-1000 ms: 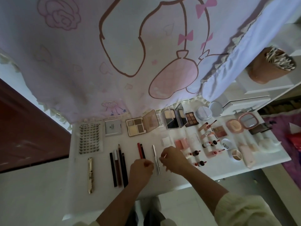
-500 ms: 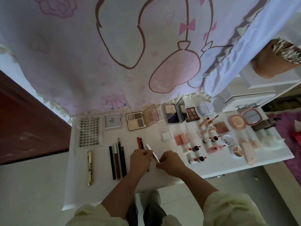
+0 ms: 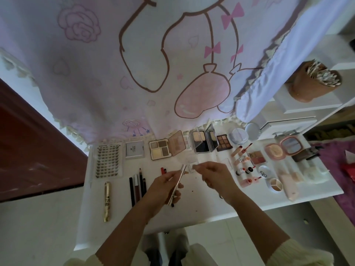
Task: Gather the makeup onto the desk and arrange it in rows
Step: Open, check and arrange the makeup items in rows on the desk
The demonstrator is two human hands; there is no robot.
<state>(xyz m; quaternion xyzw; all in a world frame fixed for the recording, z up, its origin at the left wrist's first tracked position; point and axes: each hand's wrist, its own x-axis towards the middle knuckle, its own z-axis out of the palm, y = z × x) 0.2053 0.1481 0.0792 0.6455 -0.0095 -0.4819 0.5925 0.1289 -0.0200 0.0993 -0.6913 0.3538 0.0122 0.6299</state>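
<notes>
Left hand (image 3: 163,189) covers most of red pencils (image 3: 162,170).

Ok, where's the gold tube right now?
Head view: the gold tube lies on the desk's left side, just in front of the lash tray and left of the dark pencils.

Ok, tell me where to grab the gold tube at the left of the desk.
Pinch the gold tube at mid-barrel from above, fingers on its two long sides. It lies flat and alone, bare desk on both sides, so that approach looks unobstructed and the grip should balance.
</notes>
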